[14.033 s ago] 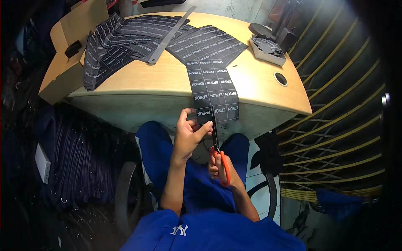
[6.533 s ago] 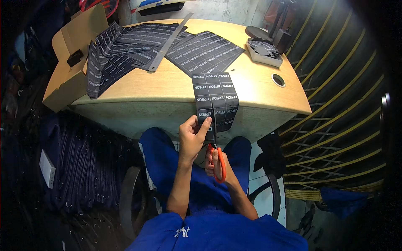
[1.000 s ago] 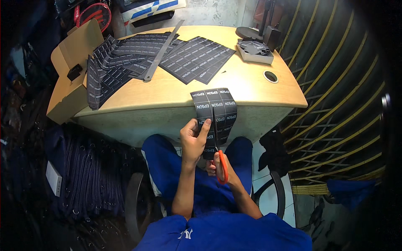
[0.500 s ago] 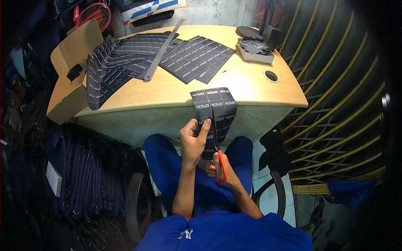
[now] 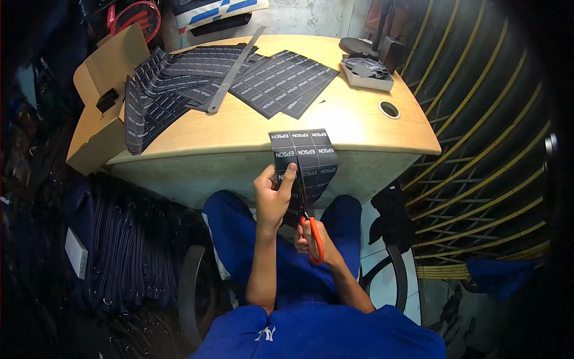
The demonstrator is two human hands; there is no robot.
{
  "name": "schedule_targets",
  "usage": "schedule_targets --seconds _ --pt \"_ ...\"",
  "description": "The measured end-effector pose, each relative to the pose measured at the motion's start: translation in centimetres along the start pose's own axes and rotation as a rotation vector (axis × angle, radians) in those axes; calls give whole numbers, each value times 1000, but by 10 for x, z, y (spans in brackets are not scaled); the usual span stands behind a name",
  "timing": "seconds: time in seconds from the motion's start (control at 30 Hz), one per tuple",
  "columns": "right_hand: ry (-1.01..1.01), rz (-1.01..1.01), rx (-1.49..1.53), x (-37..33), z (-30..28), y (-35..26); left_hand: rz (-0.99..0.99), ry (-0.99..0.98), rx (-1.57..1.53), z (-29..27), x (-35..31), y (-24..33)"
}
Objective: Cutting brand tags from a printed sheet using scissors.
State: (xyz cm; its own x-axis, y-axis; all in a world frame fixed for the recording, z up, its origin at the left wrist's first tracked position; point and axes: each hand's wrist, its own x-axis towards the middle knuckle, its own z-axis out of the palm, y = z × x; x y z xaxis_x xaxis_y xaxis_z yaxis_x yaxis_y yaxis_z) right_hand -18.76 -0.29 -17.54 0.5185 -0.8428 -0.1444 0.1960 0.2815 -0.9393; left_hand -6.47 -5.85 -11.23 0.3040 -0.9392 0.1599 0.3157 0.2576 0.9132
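1. Dark chair armrests (image 5: 190, 287) flank the person's blue-trousered legs (image 5: 230, 230).
2. The right hand's grip (image 5: 311, 238) is closed around orange-handled scissors (image 5: 318, 244), blades at a black printed strip (image 5: 315, 157); the left hand's grip (image 5: 272, 197) pinches that strip, thumb on top.
3. The strip is held before the surface's (image 5: 365, 128) near edge, its far end overlapping it in view.
4. On the pale surface: tray (image 5: 368, 82) of dark pieces at right, printed sheets (image 5: 286, 84) and steel ruler (image 5: 236, 73) centre-left, cardboard box (image 5: 116, 57) left.
5. Beyond, rear left: red hooped object (image 5: 158, 21).
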Motion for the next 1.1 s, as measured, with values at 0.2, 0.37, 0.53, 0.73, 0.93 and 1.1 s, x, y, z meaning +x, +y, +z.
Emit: schedule_targets --seconds 0.2,0.37,0.53,0.73,0.93,1.1 --pt "-15 -26 32 1 1 3 25 -8 13 -10 -1 -13" --pt "-44 -58 141 1 -2 6 46 -8 -17 8 -7 -2" --pt "-54 -87 120 -1 -3 3 60 -29 2 3 -8 -9" --pt "-47 -72 124 -2 -4 0 76 -44 29 3 -8 -11" --pt "-41 -81 95 -1 -6 -1 65 -46 30 4 -9 -11" --pt "-30 -77 81 -1 -8 -1 69 -50 37 5 -9 -10"
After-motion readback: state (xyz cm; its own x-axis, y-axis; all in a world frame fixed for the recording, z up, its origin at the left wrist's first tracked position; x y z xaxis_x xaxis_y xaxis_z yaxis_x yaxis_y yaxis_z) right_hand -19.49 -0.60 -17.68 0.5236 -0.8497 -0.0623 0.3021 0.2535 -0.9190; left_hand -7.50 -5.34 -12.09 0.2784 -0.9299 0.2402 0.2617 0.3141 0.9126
